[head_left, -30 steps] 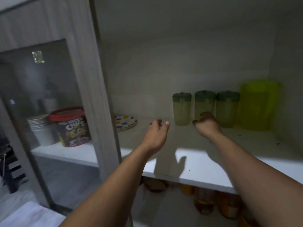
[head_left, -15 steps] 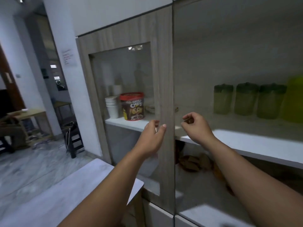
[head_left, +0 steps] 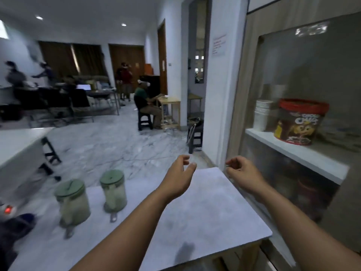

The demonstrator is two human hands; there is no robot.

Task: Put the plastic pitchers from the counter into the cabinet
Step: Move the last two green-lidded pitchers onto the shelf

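Note:
Two clear plastic pitchers with green lids stand on the white counter [head_left: 205, 208] at the lower left: one nearer me [head_left: 72, 202], one farther [head_left: 113, 190]. My left hand [head_left: 178, 175] hovers over the counter's middle, fingers apart, empty, to the right of the farther pitcher. My right hand [head_left: 241, 172] hangs near the counter's far right corner, fingers loosely curled, holding nothing. The cabinet [head_left: 297, 90] with its glass door fills the right side; the pitchers placed inside it are out of view.
Behind the glass door sit a red-lidded cereal tub [head_left: 298, 122] and a stack of white cups [head_left: 262, 116] on a white shelf [head_left: 304, 155]. A dark object [head_left: 13, 227] lies at the counter's left edge. Several people sit and stand at tables across the marble floor.
My view has swung left from the open cabinet shelf to the counter. Both hands have drawn back out of the cabinet and now hover empty over the counter.

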